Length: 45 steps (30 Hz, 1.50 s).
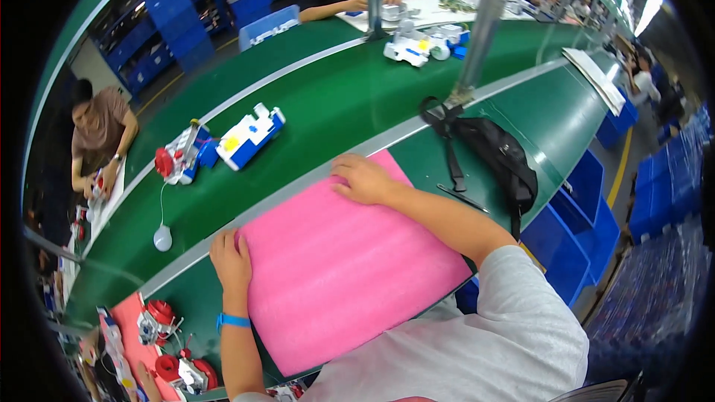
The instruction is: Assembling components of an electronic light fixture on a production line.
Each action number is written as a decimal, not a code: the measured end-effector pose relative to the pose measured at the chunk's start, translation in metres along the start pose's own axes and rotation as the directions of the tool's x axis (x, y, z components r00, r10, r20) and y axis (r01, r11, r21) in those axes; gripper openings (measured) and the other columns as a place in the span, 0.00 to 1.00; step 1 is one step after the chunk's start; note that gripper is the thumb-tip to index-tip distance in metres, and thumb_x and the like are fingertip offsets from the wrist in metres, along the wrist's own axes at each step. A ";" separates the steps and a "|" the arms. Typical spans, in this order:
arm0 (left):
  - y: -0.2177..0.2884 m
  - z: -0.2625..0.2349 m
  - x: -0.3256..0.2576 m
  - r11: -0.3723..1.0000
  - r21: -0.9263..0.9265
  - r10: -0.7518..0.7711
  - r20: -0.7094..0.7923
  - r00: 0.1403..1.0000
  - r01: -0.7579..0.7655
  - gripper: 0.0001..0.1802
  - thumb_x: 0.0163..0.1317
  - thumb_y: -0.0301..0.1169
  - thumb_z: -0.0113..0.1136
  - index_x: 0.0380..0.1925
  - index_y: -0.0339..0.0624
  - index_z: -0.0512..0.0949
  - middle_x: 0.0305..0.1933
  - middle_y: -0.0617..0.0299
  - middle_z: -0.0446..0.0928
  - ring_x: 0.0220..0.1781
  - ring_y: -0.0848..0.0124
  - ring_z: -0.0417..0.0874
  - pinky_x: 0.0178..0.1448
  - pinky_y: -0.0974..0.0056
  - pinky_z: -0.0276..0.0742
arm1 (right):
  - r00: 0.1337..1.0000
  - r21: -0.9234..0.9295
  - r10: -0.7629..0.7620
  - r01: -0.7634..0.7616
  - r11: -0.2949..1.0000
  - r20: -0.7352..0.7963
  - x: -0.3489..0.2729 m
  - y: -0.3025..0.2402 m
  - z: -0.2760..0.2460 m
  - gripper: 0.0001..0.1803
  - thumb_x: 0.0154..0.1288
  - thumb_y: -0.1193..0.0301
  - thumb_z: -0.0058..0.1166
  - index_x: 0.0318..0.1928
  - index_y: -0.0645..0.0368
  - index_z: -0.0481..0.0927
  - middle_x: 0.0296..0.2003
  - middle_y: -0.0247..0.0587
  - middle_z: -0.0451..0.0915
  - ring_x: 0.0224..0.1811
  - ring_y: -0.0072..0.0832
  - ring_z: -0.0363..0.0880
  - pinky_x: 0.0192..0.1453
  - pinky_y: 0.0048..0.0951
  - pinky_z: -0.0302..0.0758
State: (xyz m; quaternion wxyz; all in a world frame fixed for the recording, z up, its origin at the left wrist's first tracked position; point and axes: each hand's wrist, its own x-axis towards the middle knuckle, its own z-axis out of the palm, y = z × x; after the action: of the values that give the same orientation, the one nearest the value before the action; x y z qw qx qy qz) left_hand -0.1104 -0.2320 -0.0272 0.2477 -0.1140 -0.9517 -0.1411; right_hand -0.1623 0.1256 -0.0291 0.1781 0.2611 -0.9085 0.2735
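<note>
A pink foam sheet point(350, 268) lies flat on the green workbench in front of me, its near edge against my body. My left hand point(232, 259), with a blue band at the wrist, rests at the sheet's far left corner, fingers stretched forward. Toward the far right part of the sheet lies my right hand point(363, 180), its fingers loosely apart on the surface near the far edge. Neither hand is seen holding anything.
Beyond a metal rail, the green belt carries a red-and-white assembly point(181, 156), a white-and-blue housing point(252, 138) and a white bulb-shaped part point(162, 238). A black bag point(499, 152) and a dark pen-like tool point(462, 197) lie right. Red assemblies point(156, 321) stand left. Co-workers sit across.
</note>
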 end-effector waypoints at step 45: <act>0.210 0.084 0.028 0.758 -0.626 0.350 0.152 0.924 -0.184 0.05 0.54 0.29 0.60 0.24 0.41 0.77 0.25 0.55 0.76 0.29 0.57 0.78 0.34 0.55 0.74 | 0.988 0.068 0.111 -0.104 0.992 -0.111 -0.005 0.060 0.006 0.08 0.57 0.71 0.57 0.33 0.64 0.81 0.37 0.47 0.81 0.44 0.44 0.77 0.51 0.38 0.74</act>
State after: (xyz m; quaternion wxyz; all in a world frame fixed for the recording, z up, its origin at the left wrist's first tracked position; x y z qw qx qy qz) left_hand -0.1112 -0.0046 -0.0393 0.0893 -0.3398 -0.8549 -0.3818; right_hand -0.1937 0.1667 -0.0600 0.2068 0.2007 -0.9007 0.3251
